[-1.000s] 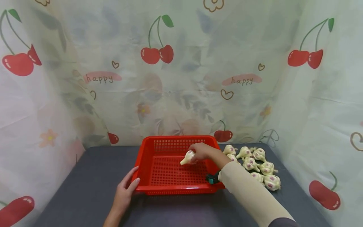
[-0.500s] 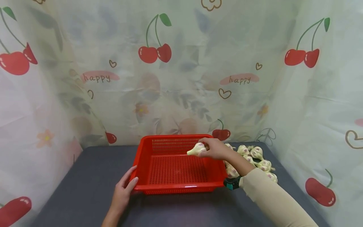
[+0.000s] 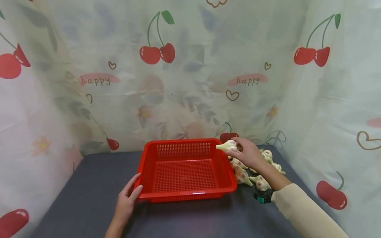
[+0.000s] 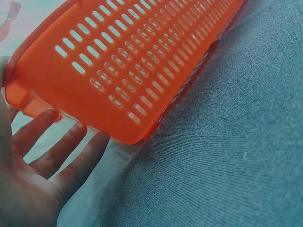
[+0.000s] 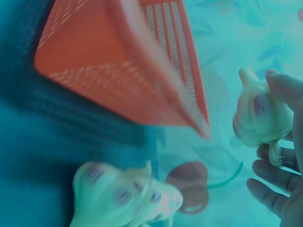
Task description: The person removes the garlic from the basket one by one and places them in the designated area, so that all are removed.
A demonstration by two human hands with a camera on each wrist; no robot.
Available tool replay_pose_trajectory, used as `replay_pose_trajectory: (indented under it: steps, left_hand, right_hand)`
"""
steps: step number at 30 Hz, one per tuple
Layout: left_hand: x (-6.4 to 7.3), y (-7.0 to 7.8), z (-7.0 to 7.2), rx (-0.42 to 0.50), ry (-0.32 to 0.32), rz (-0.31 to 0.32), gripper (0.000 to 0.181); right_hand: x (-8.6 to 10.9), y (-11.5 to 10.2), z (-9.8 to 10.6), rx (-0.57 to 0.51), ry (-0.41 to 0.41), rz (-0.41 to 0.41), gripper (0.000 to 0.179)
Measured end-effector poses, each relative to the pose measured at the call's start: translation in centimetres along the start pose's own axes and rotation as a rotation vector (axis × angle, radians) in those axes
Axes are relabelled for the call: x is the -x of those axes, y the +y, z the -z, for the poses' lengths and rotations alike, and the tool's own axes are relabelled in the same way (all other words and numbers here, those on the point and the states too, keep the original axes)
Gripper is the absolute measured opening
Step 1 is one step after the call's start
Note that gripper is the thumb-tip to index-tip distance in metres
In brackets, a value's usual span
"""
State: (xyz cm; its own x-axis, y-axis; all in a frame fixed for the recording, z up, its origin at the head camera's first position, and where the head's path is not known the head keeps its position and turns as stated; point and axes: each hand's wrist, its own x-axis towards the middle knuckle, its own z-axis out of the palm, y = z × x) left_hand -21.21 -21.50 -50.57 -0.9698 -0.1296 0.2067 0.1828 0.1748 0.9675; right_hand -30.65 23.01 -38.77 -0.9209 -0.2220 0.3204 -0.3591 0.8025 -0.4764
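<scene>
A red plastic basket point(image 3: 190, 195) with slotted walls stands on the dark table, and no bulb shows inside it. My left hand point(image 3: 126, 200) holds its left rim near the front corner; in the left wrist view, several fingertips point(image 4: 78, 130) touch the orange-looking outer wall point(image 4: 109, 94). Over the basket's back right corner, my right hand point(image 3: 248, 153) pinches a garlic bulb point(image 3: 229, 145), stalk pointing left. The right wrist view shows this bulb point(image 5: 260, 113) between thumb and fingers, apart from the basket.
Several more garlic bulbs point(image 3: 242, 175) lie on the table right of the basket, partly hidden under the right arm. A printed curtain point(image 3: 184, 82) closes off the back and both sides. Dark tabletop point(image 3: 98, 185) extends left of the basket.
My right hand has carried the garlic bulb from inside the basket up and rightward to above its right rim. The left hand keeps its place on the basket; the head view has shifted slightly.
</scene>
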Motion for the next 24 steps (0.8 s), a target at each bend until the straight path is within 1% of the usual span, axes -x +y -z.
replay_pose_trajectory:
  steps: [3,5,7,10,14,18,24]
  left_hand:
    - [0.0,0.0,-0.2,0.011,0.001,-0.016,0.046]
    - [0.1,0.1,-0.2,0.026,0.004,-0.043,0.045]
    - [0.1,0.1,-0.3,0.033,0.011,-0.055,0.045]
    - [0.2,0.1,-0.3,0.022,0.025,-0.07,0.044]
    - [0.3,0.0,-0.5,0.021,0.028,-0.068,0.044]
    - [0.4,0.0,-0.6,0.03,0.027,-0.063,0.044]
    - [0.3,0.1,-0.5,0.017,0.03,-0.047,0.045]
  right_hand:
    - [1.1,1.1,0.3,0.019,0.024,-0.012,0.065]
    - [1.7,1.9,0.4,0.027,0.036,-0.016,0.065]
    - [2.4,2.6,0.4,0.026,0.042,-0.025,0.065]
    - [3.7,3.6,0.2,0.032,0.062,-0.02,0.064]
    - [5.8,4.7,-0.2,0.077,0.091,-0.006,0.06]
    - [7.9,5.3,-0.6,0.134,0.115,0.006,0.057]
    - [10.5,6.0,-1.6,0.177,0.119,0.022,0.055]
